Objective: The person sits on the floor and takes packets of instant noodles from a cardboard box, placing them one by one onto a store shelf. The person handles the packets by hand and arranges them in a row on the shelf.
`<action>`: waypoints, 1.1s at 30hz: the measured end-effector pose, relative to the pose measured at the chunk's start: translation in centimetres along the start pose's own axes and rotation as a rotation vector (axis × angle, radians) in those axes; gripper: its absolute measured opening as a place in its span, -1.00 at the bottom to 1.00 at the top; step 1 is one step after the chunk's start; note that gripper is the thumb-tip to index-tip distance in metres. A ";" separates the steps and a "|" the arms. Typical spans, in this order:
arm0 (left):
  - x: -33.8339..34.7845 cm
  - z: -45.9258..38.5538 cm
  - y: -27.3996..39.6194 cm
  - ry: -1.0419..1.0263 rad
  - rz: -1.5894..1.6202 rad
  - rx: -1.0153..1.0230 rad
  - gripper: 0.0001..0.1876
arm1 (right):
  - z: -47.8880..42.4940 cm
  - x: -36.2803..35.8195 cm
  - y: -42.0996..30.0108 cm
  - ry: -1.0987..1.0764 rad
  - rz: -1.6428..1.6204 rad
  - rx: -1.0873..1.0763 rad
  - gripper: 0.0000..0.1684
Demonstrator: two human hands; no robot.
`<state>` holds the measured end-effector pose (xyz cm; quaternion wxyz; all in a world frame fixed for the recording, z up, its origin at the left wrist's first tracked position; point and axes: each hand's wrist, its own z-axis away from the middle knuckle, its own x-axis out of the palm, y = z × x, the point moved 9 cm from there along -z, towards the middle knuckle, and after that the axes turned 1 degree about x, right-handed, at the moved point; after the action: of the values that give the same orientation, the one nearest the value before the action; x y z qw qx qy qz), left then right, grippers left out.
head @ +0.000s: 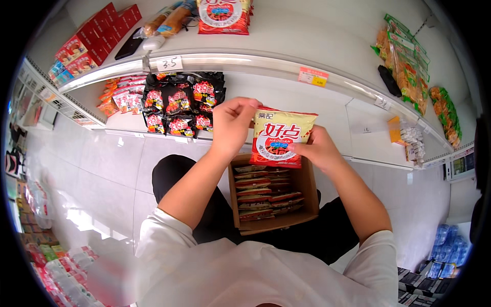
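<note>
Both hands hold one red-and-cream snack packet [282, 124] upright, its printed front facing me. My left hand [234, 122] pinches the top left corner between thumb and fingers. On the other side, my right hand [320, 147] grips the right edge, its thumb across the front. Below the packet stands an open cardboard box [313, 192] between my knees. Inside it, packets [253, 192] of similar colours stand on edge in two columns. The held packet covers part of the box's far rim.
A similar packet [224, 17] stands on the upper shelf [307, 30], left of centre. Black noodle packets [178, 99] fill part of the lower shelf. Red boxes [96, 34], a phone [129, 44] and bread packs [172, 21] lie upper left. Green-and-orange snack bags [406, 65] sit at right.
</note>
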<state>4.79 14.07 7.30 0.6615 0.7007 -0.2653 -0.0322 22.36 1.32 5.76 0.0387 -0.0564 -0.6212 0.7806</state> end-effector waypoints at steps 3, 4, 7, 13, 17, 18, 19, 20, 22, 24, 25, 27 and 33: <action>-2.4 -0.3 3.8 0.130 0.102 0.364 -0.75 | -1.6 -0.4 -5.3 0.040 0.089 -0.150 -0.53; -3.2 0.0 4.8 0.205 0.134 0.481 -0.72 | -2.1 -0.7 -7.6 0.063 0.104 -0.209 -0.54; -6.1 -1.4 3.9 0.245 -0.141 0.598 -0.69 | -4.4 -0.1 -16.2 0.189 0.016 -0.492 -0.56; -7.3 -3.1 2.2 0.255 -0.351 0.641 -0.64 | -14.3 3.2 -23.0 0.255 0.077 -0.652 -0.58; -7.2 -3.5 2.4 0.244 -0.450 0.659 -0.69 | -19.5 5.4 -22.2 0.273 0.290 -0.538 -0.59; -7.2 -3.6 2.4 0.240 -0.458 0.647 -0.71 | -20.1 5.3 -22.3 0.310 0.307 -0.573 -0.59; -7.3 -3.6 2.4 0.239 -0.470 0.629 -0.72 | -20.6 5.3 -22.4 0.342 0.320 -0.603 -0.59; -7.4 -3.5 2.5 0.243 -0.452 0.628 -0.72 | -20.9 5.2 -22.4 0.374 0.334 -0.632 -0.58; -7.4 -3.5 2.6 0.249 -0.416 0.627 -0.72 | -19.9 5.1 -23.2 0.488 0.539 -0.710 -0.56; -7.6 -3.5 2.4 0.245 -0.411 0.615 -0.74 | -19.4 5.2 -23.3 0.566 0.692 -0.734 -0.53; -7.5 -3.7 2.3 0.230 -0.419 0.611 -0.75 | -19.3 4.9 -23.3 0.594 0.744 -0.722 -0.51; -7.2 -3.9 1.9 0.207 -0.428 0.599 -0.75 | -19.4 4.6 -23.1 0.634 0.850 -0.690 -0.49; -6.4 -3.6 1.8 0.162 -0.468 0.583 -0.78 | -16.9 4.5 -22.4 0.695 0.950 -0.642 -0.57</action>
<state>0.14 20.00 7.52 0.4281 0.9013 -0.0429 -0.0501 19.97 23.30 23.64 -0.1301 -0.5807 -0.6818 0.4255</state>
